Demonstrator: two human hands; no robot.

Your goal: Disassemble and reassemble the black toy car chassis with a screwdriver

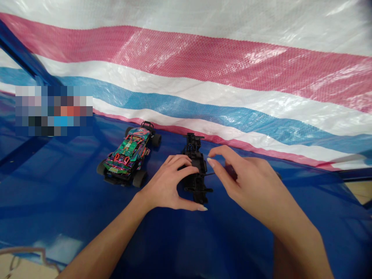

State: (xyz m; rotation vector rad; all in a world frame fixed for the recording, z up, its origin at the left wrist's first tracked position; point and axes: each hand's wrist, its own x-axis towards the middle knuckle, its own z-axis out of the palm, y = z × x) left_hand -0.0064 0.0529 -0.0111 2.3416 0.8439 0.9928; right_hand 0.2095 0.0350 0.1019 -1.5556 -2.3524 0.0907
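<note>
A: Where is the black chassis (pixel 199 186) to be found?

B: Just right of the frame's centre, set lengthwise up and down the picture on a blue table (pixel 226 240). It is flanked by the left hand (pixel 167 184) on its left and the right hand (pixel 247 180) on its right.

A: How is it met by the left hand?

B: Its left side is overlapped by the fingers, and the index finger is laid partly across its middle. The thumb is stretched out just beside its lower end, so the hand is spread wide in a curve. How firmly the chassis is pressed cannot be told.

A: And by the right hand?

B: The tips of index finger and thumb are held together just beside the chassis's right edge, level with its middle. Whether anything small is pinched there cannot be told. Below those tips, a thin dark rod (pixel 208 174) is seen jutting from the chassis toward the palm.

A: What else is shown?

B: Left of centre, a colourful toy car (pixel 128 153) is parked on its wheels, well apart from the right hand. The upper frame is filled by a striped sheet (pixel 203 54).
</note>
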